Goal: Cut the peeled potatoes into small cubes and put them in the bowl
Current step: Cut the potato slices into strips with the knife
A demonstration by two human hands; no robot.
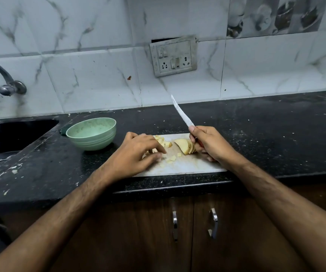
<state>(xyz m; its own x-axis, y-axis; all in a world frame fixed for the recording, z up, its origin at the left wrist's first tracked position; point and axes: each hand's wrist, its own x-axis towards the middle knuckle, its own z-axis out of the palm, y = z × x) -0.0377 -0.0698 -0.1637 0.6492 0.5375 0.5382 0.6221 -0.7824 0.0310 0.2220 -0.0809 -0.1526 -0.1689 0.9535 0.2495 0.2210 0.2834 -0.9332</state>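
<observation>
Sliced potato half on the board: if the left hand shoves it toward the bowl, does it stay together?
Probably not: the sliced potato half is already fanned into leaning slices, so a push would likely topple and spread them. Cut faces look moist, so they may slide on the cutting board or stick together.
</observation>
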